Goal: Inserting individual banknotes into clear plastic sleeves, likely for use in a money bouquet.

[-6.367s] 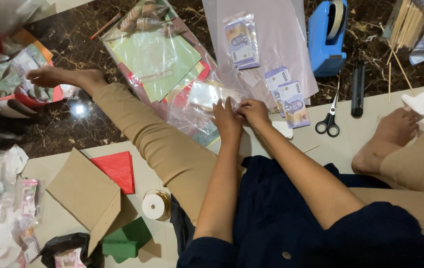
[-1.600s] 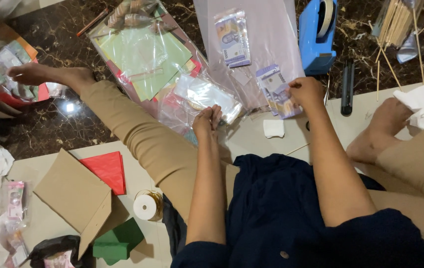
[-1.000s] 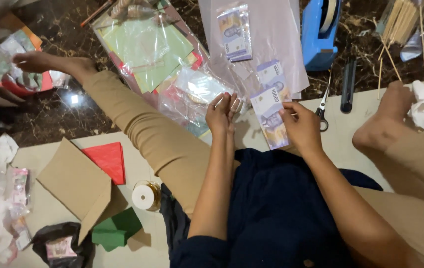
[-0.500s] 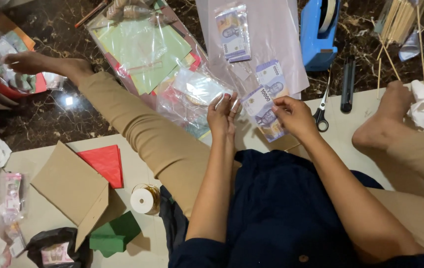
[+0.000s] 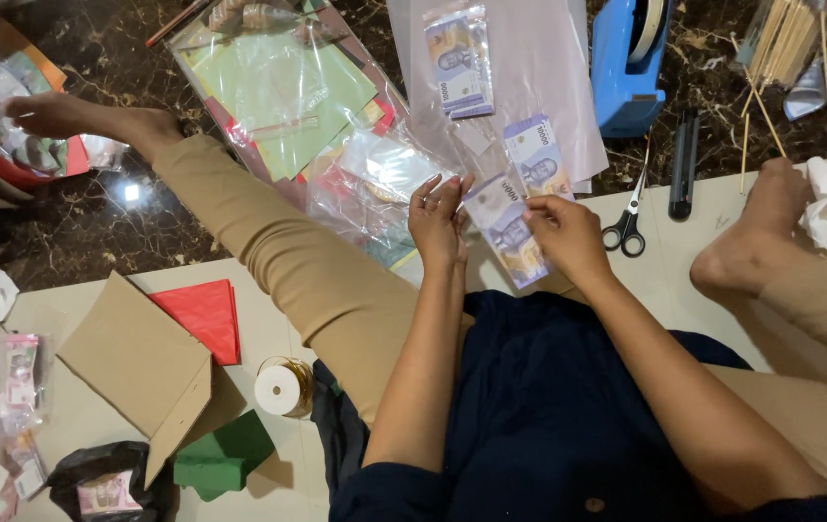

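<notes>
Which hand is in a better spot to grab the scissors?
Probably the right hand. It is on the same side as the scissors, which lie just beside it on the pale mat. But it holds a banknote, so that goes down first. The left hand is farther away.

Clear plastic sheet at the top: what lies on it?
On the clear plastic sheet lie two wrapped banknotes. The right hand holds a third; whatever is under the sheet is hidden.
</notes>
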